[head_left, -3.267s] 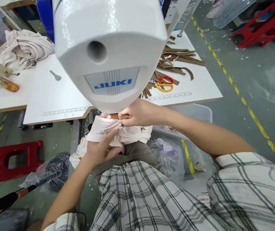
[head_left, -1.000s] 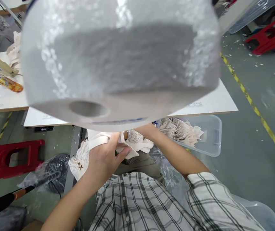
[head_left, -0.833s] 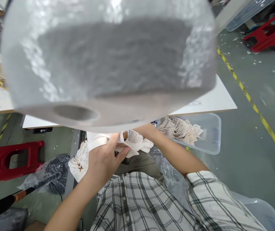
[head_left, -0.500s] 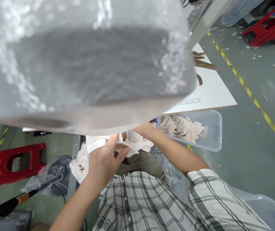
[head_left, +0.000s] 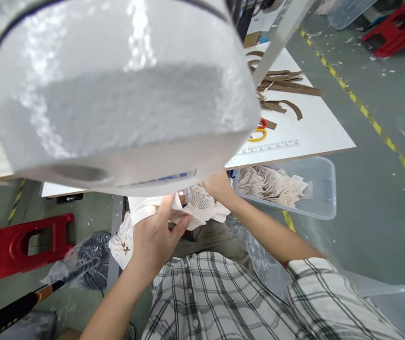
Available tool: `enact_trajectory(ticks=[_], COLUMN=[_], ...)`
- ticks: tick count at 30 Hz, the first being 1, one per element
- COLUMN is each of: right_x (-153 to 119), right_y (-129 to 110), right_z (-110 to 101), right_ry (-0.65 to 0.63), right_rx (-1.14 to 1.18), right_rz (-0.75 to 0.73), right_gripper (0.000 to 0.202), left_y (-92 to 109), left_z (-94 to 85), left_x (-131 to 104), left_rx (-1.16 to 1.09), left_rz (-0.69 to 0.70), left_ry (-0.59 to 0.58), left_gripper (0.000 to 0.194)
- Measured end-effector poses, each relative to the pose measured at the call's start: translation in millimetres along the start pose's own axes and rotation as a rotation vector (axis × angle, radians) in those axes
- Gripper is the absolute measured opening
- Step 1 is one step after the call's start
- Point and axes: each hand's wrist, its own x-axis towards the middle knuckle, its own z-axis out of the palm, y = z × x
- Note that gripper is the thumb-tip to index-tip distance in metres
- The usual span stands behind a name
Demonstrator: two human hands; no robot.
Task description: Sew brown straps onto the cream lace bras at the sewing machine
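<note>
Left hand (head_left: 152, 238), half-curled, holds pale cloth (head_left: 142, 212) below the sewing machine (head_left: 127, 106); the right hand's (head_left: 219, 186) fingers are hidden, so its grip cannot be told. Sewing seems underway; next likely calls for steady, aligned feeding.

Right hand (head_left: 219, 188) partly hidden; machine head (head_left: 127, 104) cropped

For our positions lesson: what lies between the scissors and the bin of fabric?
In the head view, a ruler scale and the white tabletop's edge lie between the scissors and the plastic bin.
</note>
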Motion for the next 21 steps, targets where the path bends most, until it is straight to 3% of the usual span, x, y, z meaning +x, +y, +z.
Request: enact_trajectory(ticks=[3, 9, 15, 21], right_x=[-11.3, -33.4, -49.5, -64.8], right_y=[7.1, 13.3, 0.5, -16.9], right_z=[-3.8, -6.7, -5.2, -13.2], right_ry=[0.043, -0.01, -0.118, -0.117], right_rx=[0.114, 0.255, 0.343, 0.374], right_rz=[0.101, 0.208, 0.245, 0.238], right_gripper=[0.033, 0.032, 0.03, 0.037], left_y=[0.0, -3.9, -10.6, 0.0], left_z=[1.1, 5.0, 18.2, 32.6], left_x=[-0.4, -3.3, -11.0, -16.9], left_rx=[-0.026, -0.048, -0.125, -0.139], left_rz=[0.011, 0.023, 0.019, 0.076], left_ry=[-0.009, 0.021, 0.189, 0.226], left_gripper=[0.063, 0.063, 0.089, 0.099])
